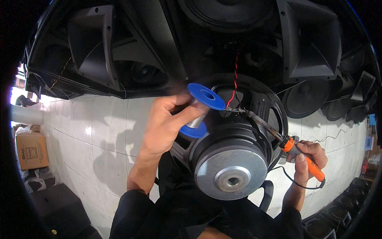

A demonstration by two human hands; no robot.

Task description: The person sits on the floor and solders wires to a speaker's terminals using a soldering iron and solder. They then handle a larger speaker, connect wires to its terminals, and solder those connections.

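Note:
My left hand (165,121) is closed round a blue spool of solder wire (205,96), its thumb pressed on the silvery windings. In my right hand (309,159) is an orange-handled soldering iron (295,148), its shaft pointing up and left. The iron's tip is at the terminal (238,110) of a large loudspeaker driver (232,169), where a twisted red and black wire (235,77) comes down. Whether the solder's end touches the tip is too small to tell. The driver lies magnet side towards me, over my lap.
Black speaker cabinets with horns (93,44) and cones (229,14) stand along the far side. A cardboard box (32,150) sits at the left on the white tiled floor (91,151). More drivers (350,203) lie at the lower right. The iron's black cord (292,177) loops below my right hand.

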